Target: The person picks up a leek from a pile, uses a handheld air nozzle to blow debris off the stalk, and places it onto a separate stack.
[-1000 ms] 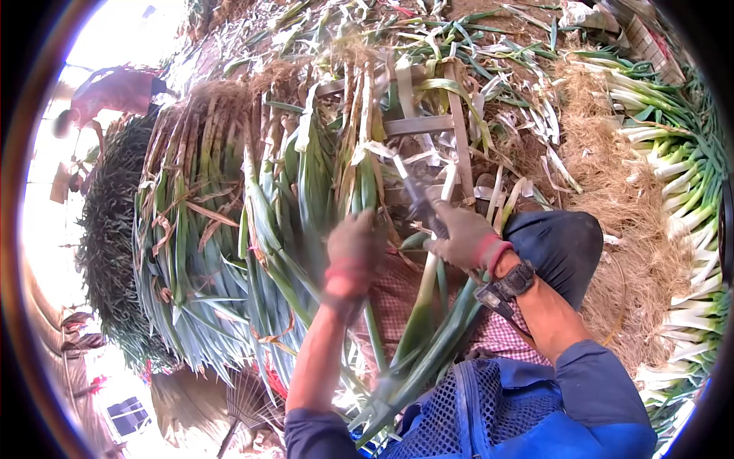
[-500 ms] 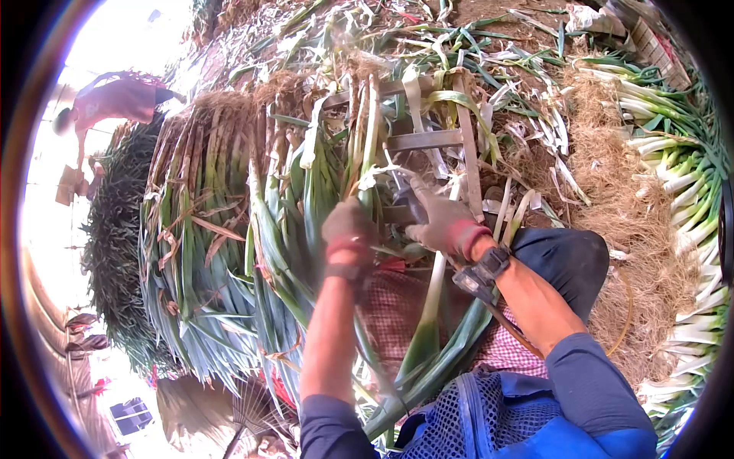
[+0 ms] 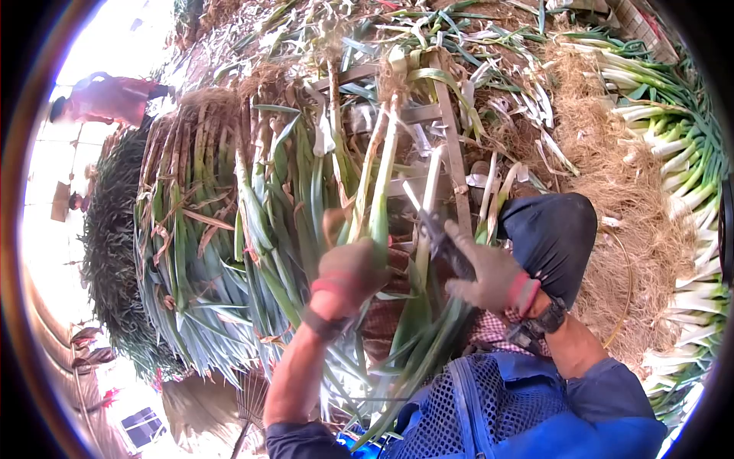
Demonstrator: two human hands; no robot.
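My left hand (image 3: 352, 277), in a brown-grey glove with a red cuff, is closed around long green onions (image 3: 384, 164). Their pale stalks and hairy roots point away from me. To its right, my right hand (image 3: 493, 277), gloved the same way, grips a dark slim tool (image 3: 448, 246) whose exact kind I cannot make out. Beside the tool, a white-stalked green onion (image 3: 430, 183) leans over my lap with its leaves toward me. A big pile of unpeeled green onions (image 3: 199, 191) lies left of my left hand, roots at the far end.
A metal frame (image 3: 451, 126) stands just beyond my hands. Dry root fibres (image 3: 604, 164) cover the ground at right, beside a row of cleaned white green onions (image 3: 673, 164). Peeled scraps (image 3: 535, 96) litter the far ground. A person in a reddish top (image 3: 111, 99) is at far left.
Both hands have come nearer to my body and moved apart. The onions in my left hand have been drawn toward me, and the tool has moved down and right with my right hand.
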